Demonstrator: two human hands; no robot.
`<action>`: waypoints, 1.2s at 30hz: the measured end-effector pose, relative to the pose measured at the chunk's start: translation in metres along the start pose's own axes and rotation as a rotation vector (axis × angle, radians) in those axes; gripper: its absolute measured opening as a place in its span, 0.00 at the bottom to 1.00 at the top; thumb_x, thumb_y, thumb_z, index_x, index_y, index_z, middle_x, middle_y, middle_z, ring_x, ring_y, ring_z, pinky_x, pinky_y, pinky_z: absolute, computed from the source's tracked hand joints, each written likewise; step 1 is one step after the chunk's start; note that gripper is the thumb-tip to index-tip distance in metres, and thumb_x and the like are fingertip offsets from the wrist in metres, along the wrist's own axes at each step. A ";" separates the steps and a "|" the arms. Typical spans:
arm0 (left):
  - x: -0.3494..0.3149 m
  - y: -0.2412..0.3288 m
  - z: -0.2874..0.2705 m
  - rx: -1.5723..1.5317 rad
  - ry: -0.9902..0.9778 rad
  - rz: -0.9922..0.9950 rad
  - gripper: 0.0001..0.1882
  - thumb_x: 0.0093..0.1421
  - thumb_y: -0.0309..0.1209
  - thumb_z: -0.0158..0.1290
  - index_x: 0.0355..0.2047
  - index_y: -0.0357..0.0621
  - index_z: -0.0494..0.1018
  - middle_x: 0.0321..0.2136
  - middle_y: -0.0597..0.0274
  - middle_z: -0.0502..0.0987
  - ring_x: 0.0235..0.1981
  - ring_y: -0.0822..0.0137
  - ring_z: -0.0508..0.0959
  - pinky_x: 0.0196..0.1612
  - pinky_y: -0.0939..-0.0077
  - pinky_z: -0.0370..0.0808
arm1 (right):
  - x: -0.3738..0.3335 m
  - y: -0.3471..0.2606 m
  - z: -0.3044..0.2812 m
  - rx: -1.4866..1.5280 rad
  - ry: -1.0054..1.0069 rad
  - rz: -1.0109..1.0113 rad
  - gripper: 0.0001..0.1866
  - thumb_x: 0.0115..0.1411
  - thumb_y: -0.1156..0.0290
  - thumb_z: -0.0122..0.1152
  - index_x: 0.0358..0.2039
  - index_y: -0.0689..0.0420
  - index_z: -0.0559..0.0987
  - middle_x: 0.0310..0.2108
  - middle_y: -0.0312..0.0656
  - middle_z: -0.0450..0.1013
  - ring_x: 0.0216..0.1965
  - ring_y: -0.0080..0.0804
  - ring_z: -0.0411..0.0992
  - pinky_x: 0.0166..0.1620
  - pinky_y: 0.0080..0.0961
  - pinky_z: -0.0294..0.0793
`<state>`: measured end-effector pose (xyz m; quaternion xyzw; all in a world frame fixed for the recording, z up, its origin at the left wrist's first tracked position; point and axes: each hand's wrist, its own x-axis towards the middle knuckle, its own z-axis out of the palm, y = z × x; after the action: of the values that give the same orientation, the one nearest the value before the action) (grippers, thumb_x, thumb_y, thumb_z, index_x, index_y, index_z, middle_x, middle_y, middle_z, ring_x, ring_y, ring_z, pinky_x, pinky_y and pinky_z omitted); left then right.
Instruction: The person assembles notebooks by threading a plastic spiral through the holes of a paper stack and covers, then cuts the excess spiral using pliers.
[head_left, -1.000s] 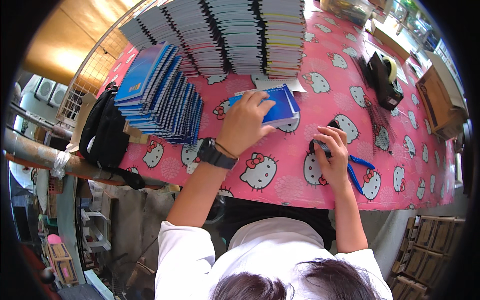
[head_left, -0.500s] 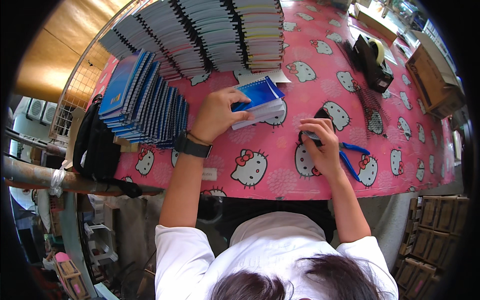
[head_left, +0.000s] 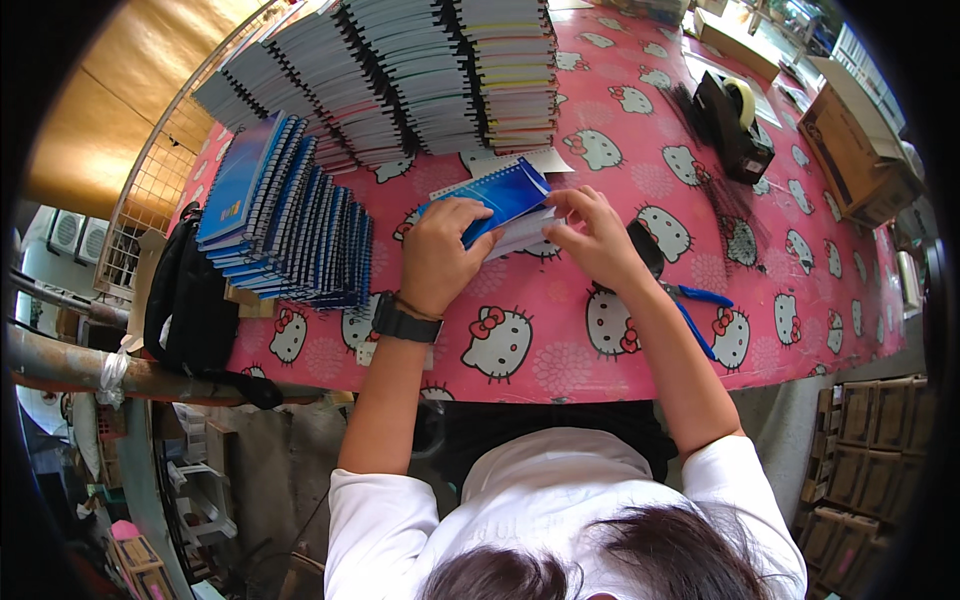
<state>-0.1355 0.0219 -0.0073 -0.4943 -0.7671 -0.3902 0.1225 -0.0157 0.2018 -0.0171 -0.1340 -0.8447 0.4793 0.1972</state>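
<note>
A small notebook with a blue cover (head_left: 512, 196) lies over white sheets on the table in front of me. My left hand (head_left: 445, 250) grips its left side, fingers on the cover and thumb at the lower edge. At its right edge, the fingers and thumb of my right hand (head_left: 597, 235) close on the corner and the loose white pages (head_left: 522, 233). A row of punched holes runs along the cover's top edge. Beside my right forearm are blue-handled pliers (head_left: 704, 296) and a dark rounded object (head_left: 646, 246), partly hidden.
Blue spiral notebooks (head_left: 285, 225) stand piled at the left, beside a black bag (head_left: 190, 300). Tall stacks of bound white pages (head_left: 420, 80) fill the back. On the right are a black tape dispenser (head_left: 735, 130), black binding coils (head_left: 738, 220) and a cardboard box (head_left: 850, 140).
My right hand has moved from beside the pliers up and left to the notebook's right edge. My left hand has kept its grip, and the notebook has turned slightly.
</note>
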 end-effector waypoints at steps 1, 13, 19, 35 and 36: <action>0.000 0.001 0.001 0.000 -0.001 -0.002 0.14 0.47 0.31 0.64 0.34 0.40 0.77 0.37 0.57 0.79 0.40 0.53 0.77 0.46 0.62 0.74 | 0.005 0.001 0.000 0.105 0.004 0.025 0.23 0.53 0.58 0.64 0.44 0.62 0.78 0.34 0.42 0.70 0.38 0.36 0.67 0.44 0.33 0.68; -0.031 0.024 -0.034 -0.682 0.520 -0.302 0.36 0.49 0.26 0.66 0.57 0.40 0.62 0.45 0.58 0.73 0.48 0.62 0.74 0.57 0.66 0.67 | -0.048 -0.031 0.016 0.510 0.049 -0.049 0.10 0.54 0.78 0.66 0.35 0.61 0.75 0.27 0.32 0.72 0.31 0.16 0.68 0.37 0.18 0.69; -0.100 0.038 -0.013 -0.960 0.282 -0.486 0.34 0.50 0.19 0.62 0.56 0.42 0.60 0.38 0.65 0.70 0.44 0.72 0.71 0.59 0.67 0.67 | -0.083 -0.004 0.012 0.285 -0.088 -0.076 0.16 0.47 0.81 0.64 0.38 0.62 0.73 0.35 0.39 0.73 0.38 0.21 0.68 0.45 0.20 0.67; -0.099 0.083 0.001 0.051 0.089 0.002 0.23 0.44 0.19 0.59 0.42 0.53 0.80 0.37 0.68 0.78 0.39 0.65 0.75 0.45 0.67 0.66 | -0.066 -0.002 -0.056 0.114 -0.224 -0.225 0.18 0.43 0.84 0.57 0.39 0.62 0.78 0.40 0.42 0.76 0.42 0.30 0.74 0.41 0.26 0.75; -0.099 0.082 0.003 0.041 0.098 0.011 0.22 0.44 0.20 0.60 0.42 0.53 0.81 0.36 0.68 0.78 0.38 0.65 0.75 0.44 0.68 0.65 | -0.059 0.007 -0.082 0.023 -0.077 0.055 0.15 0.48 0.82 0.56 0.39 0.63 0.79 0.37 0.41 0.77 0.41 0.30 0.75 0.41 0.26 0.75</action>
<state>-0.0170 -0.0245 -0.0265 -0.4761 -0.7654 -0.3974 0.1721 0.0744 0.2433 0.0027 -0.1365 -0.8420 0.4991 0.1529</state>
